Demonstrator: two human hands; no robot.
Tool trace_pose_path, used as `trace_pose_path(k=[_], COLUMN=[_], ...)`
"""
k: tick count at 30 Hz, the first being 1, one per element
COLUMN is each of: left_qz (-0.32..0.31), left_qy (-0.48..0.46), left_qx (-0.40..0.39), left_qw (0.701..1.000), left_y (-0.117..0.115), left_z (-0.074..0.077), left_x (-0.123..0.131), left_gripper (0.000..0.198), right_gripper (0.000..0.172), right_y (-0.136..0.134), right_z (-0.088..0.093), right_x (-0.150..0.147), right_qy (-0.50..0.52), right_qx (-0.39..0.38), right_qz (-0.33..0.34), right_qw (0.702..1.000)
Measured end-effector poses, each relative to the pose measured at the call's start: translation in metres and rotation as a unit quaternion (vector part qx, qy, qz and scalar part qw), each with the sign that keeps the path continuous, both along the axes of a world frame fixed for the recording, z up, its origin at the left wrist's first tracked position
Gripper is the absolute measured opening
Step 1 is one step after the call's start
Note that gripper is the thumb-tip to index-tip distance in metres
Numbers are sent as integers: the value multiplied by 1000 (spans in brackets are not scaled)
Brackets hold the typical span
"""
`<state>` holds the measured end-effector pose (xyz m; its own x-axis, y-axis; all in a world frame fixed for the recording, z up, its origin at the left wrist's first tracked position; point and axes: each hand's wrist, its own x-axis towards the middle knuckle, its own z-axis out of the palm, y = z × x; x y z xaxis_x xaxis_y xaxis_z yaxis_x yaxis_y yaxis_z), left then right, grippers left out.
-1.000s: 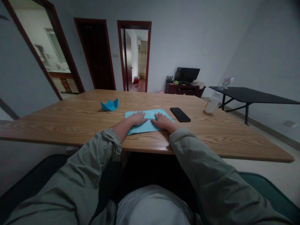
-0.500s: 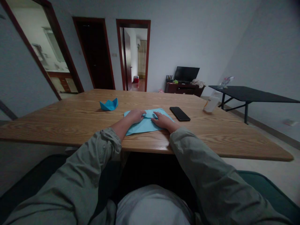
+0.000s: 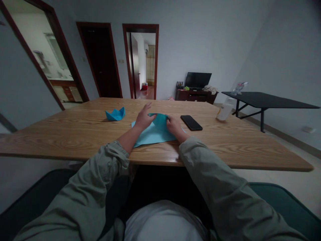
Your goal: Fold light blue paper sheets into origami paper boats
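Note:
A light blue sheet of folded paper (image 3: 152, 135) lies on the wooden table in front of me, with a darker blue flap (image 3: 161, 121) raised at its far side. My left hand (image 3: 143, 119) holds the flap's left end. Its thumb lies across the near face, and other fingers stretch upward. At the flap's right end, my right hand (image 3: 174, 127) pinches the paper, fingers curled behind it. Both wrists are low over the sheet, hiding parts of its side edges. A folded blue paper boat (image 3: 115, 114) stands to the left, apart from my hands.
A black phone (image 3: 191, 123) lies just right of the paper. Farther right stands a translucent plastic bottle (image 3: 225, 110). The wooden table (image 3: 75, 134) has its front edge close to my body. A black table (image 3: 271, 100) stands beyond on the right.
My hands were low on the paper with fingers pressing a folded strip. Now they have lifted that part into a standing flap, and my left fingers have risen. The view has shifted slightly.

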<state>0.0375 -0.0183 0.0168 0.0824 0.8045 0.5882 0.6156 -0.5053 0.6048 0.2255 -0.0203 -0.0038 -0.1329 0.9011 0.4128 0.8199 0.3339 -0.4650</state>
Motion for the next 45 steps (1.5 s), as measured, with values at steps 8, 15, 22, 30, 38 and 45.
trace_pose_path(k=[8, 15, 22, 30, 38, 45], left_qz=[-70, -103, -214, -228, -220, -251], left_qy=[-129, -288, -404, -343, -323, -284], left_qx=[-131, -163, -309, -271, -212, -256], left_qw=[980, 938, 834, 870, 896, 889], left_y=[10, 23, 13, 14, 14, 14], left_z=[-11, -16, -7, -13, -14, -19], left_x=[5, 0, -11, -13, -13, -13], left_gripper=[59, 33, 27, 42, 75, 74], right_gripper=[44, 57, 51, 42, 63, 65], right_y=[5, 3, 4, 5, 7, 12], right_z=[7, 1, -1, 0, -2, -8], right_x=[-12, -2, 3, 4, 5, 7], right_qy=[232, 376, 421, 473, 473, 431], right_qx=[-25, -102, -107, -149, -119, -106], right_qz=[-23, 20, 106, 131, 122, 143], right_qw=[972, 921, 895, 858, 864, 885])
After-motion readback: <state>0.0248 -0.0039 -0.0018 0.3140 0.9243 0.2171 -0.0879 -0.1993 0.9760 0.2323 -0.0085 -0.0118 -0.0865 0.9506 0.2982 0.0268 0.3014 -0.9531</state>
